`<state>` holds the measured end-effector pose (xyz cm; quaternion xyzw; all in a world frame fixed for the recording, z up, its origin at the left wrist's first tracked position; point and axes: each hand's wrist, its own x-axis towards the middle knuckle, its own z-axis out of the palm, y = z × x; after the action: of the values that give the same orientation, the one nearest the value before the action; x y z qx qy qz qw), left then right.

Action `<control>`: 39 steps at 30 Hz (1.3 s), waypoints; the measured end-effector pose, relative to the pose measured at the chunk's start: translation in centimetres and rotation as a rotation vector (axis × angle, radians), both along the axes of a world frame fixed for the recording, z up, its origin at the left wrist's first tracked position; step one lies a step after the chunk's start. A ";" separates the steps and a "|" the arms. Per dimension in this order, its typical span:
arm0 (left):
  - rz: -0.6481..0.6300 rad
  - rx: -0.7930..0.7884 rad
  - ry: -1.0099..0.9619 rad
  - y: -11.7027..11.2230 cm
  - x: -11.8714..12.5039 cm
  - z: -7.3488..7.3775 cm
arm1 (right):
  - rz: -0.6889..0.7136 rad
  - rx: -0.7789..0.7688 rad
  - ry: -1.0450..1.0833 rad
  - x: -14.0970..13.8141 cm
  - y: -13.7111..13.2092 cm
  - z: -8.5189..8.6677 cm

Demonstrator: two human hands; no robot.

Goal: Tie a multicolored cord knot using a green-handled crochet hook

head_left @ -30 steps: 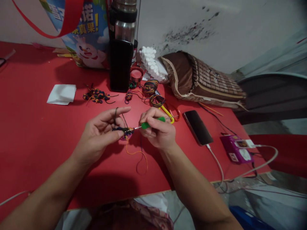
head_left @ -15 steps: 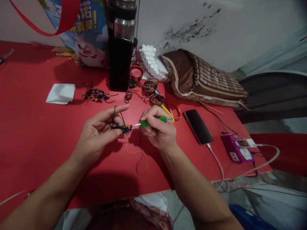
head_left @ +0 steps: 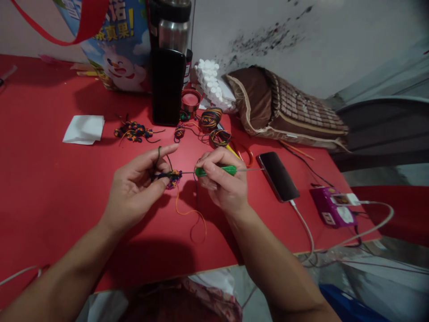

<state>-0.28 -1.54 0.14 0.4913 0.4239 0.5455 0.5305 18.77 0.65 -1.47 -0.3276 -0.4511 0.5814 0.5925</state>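
Observation:
My left hand (head_left: 137, 185) pinches a small multicoloured crocheted piece (head_left: 173, 177) between thumb and fingers, with a dark yarn strand looped over the raised forefinger. My right hand (head_left: 224, 183) grips a green-handled crochet hook (head_left: 216, 170), its thin metal tip pointing left into the piece. An orange yarn tail (head_left: 191, 219) trails from the piece down onto the red table (head_left: 50, 188). Both hands hover just above the table's middle.
Behind the hands lie yarn bundles (head_left: 214, 127), a knotted yarn heap (head_left: 133, 132), scissors (head_left: 243, 152) and a white folded paper (head_left: 83, 129). A black phone (head_left: 277, 176) on a cable and a purple power strip (head_left: 330, 210) sit right. A tall black bottle (head_left: 167, 87), printed bag (head_left: 117, 44) and brown cushion (head_left: 288, 112) stand behind.
Both hands have drifted slightly up the table with the piece. The hook has levelled out and its tip has pushed further left into the crocheted piece.

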 end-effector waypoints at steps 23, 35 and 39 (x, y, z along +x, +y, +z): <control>0.110 0.032 0.104 0.3 0.5 -0.4 | -0.219 0.418 -0.427 -0.5 -1.4 -0.4; 0.023 -0.490 -0.519 0.5 1.3 0.6 | -0.372 1.101 -1.041 -1.7 -0.8 -2.4; 0.059 -0.327 -0.401 0.2 1.4 0.5 | -0.430 1.192 -1.132 -1.9 -0.8 -2.2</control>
<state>1.13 -1.32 0.61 0.2685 0.4070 0.5715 0.6600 16.86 -0.20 -3.71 -0.2807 -0.8385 -0.1302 0.4485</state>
